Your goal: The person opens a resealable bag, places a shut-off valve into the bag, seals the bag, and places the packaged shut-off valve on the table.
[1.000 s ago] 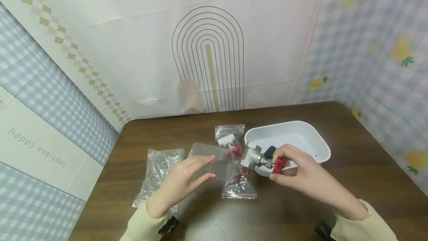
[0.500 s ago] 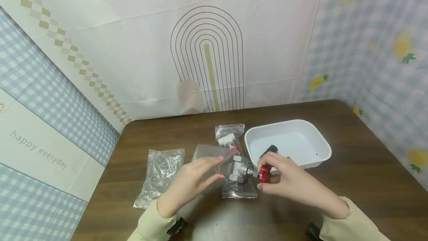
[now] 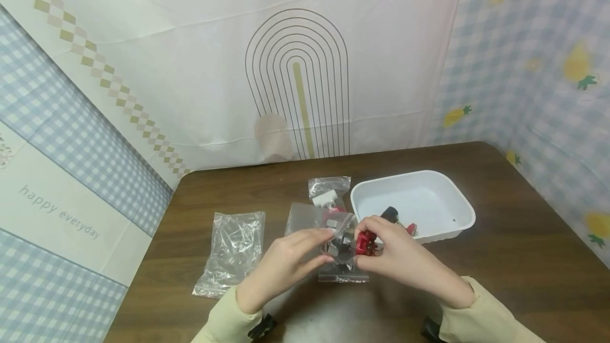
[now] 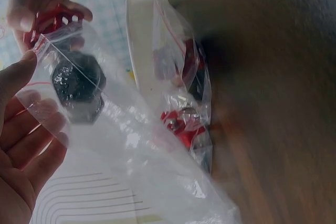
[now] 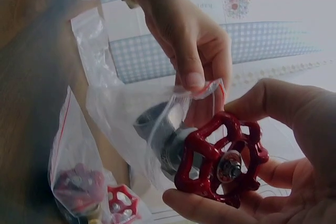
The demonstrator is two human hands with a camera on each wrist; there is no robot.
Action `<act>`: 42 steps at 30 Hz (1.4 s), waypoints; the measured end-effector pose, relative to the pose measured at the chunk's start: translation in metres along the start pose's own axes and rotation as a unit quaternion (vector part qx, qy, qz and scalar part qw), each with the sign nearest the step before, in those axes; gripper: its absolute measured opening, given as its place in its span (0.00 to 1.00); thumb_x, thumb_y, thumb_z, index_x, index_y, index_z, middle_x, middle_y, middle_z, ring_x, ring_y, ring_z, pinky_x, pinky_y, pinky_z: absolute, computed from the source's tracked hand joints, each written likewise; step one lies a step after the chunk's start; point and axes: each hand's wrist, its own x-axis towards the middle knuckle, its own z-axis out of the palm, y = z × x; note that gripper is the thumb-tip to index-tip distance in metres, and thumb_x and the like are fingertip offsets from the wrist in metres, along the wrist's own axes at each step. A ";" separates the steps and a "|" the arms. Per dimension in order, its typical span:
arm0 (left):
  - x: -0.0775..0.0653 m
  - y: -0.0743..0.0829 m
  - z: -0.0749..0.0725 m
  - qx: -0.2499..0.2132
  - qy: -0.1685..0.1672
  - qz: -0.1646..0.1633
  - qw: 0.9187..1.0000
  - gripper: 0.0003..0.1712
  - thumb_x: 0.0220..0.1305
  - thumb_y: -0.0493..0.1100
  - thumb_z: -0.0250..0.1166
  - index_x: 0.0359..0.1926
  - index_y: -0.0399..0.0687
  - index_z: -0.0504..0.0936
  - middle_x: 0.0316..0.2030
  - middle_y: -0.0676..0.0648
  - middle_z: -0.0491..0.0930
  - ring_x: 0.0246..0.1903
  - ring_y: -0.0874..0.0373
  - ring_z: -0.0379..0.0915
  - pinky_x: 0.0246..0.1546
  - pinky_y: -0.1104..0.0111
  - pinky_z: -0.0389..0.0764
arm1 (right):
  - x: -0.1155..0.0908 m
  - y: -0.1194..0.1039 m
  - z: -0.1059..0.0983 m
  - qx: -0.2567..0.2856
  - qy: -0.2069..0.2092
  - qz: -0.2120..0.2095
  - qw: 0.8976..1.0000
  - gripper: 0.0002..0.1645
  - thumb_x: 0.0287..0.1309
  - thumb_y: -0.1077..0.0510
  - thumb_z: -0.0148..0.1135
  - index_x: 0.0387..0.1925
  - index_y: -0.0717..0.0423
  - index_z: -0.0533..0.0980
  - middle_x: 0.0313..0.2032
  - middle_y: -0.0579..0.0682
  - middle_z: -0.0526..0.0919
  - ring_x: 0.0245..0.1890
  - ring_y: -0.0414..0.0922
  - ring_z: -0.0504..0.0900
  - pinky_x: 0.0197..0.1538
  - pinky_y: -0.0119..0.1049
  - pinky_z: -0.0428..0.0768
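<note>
My right hand (image 3: 400,250) pinches the red handwheel (image 5: 202,182) of a gate-style metal valve. The grey valve body (image 5: 170,142) points left, inside the mouth of a clear zip bag (image 4: 136,145). At that mouth my left hand (image 3: 290,255) holds the bag's edge between thumb and fingers, with the red zip line near the thumb. In the left wrist view the body looks dark through the plastic, and the handwheel stays outside the bag. Below the hands lie bagged valves, one with a white body (image 3: 325,198), another partly hidden by the held bag.
A white plastic tray (image 3: 459,200) stands at the right, with a black-handled piece (image 3: 391,214) and a small red piece (image 3: 412,229) at its near side. On the left, a flat clear bag (image 3: 233,245) lies on the brown wooden table (image 3: 176,247). Patterned cloth hangs behind.
My right hand has brought the valve left from beside the tray, and its body has entered the bag mouth. My left hand has shifted slightly right with the bag.
</note>
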 end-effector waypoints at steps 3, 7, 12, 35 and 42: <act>0.001 0.002 0.002 0.000 0.003 0.008 1.000 0.30 0.57 0.46 0.75 0.59 0.40 0.80 0.54 0.44 0.83 0.55 0.53 0.80 0.58 0.66 0.78 | 0.001 -0.001 0.004 0.007 0.008 0.006 1.000 0.18 0.44 0.64 0.73 0.34 0.46 0.74 0.34 0.39 0.76 0.32 0.36 0.75 0.34 0.33 0.81; 0.002 0.005 0.005 -0.001 0.011 0.017 1.000 0.30 0.57 0.45 0.75 0.59 0.39 0.80 0.55 0.43 0.83 0.55 0.52 0.81 0.58 0.66 0.78 | 0.002 -0.001 0.007 0.015 0.013 0.017 1.000 0.17 0.44 0.64 0.73 0.34 0.47 0.75 0.33 0.38 0.76 0.32 0.37 0.75 0.35 0.35 0.81; 0.002 0.008 0.009 0.000 0.020 0.022 1.000 0.31 0.56 0.45 0.75 0.60 0.39 0.80 0.55 0.43 0.83 0.54 0.52 0.81 0.58 0.65 0.78 | 0.003 -0.001 0.010 0.015 0.015 0.027 0.999 0.17 0.45 0.64 0.73 0.34 0.46 0.75 0.31 0.37 0.76 0.32 0.37 0.76 0.35 0.33 0.80; 0.009 0.032 0.020 -0.025 0.048 -0.146 0.988 0.15 0.63 0.37 0.67 0.51 0.40 0.86 0.48 0.45 0.86 0.49 0.55 0.84 0.52 0.68 0.81 | 0.006 -0.001 0.023 -0.040 0.053 0.020 0.998 0.19 0.45 0.58 0.77 0.38 0.44 0.77 0.39 0.38 0.80 0.35 0.35 0.81 0.38 0.30 0.83; 0.014 0.033 0.025 0.027 0.072 -0.167 0.983 0.11 0.59 0.36 0.68 0.44 0.42 0.89 0.38 0.47 0.89 0.37 0.58 0.87 0.38 0.71 0.85 | 0.010 0.001 0.031 -0.012 0.058 0.042 0.997 0.17 0.45 0.60 0.75 0.37 0.44 0.77 0.34 0.38 0.81 0.31 0.36 0.79 0.34 0.31 0.83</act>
